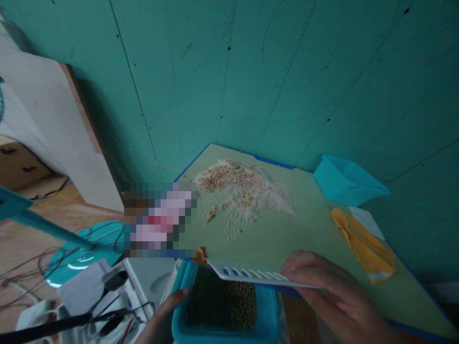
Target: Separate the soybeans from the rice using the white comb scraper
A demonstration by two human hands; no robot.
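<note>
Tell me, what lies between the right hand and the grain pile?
Bare green board, in the head view, between grain pile and right hand, which holds a scraper.

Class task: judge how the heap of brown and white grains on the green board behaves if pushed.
Pushed by the white slotted scraper in the right hand, the heap of brown and white grains would likely spread, not slide whole: loose grains already trail from it. Rounder brown ones may roll on the smooth pale green board.

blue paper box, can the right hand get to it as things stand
Probably yes: the right hand holds the white scraper, and mostly bare board lies between it and the blue paper box.
</note>
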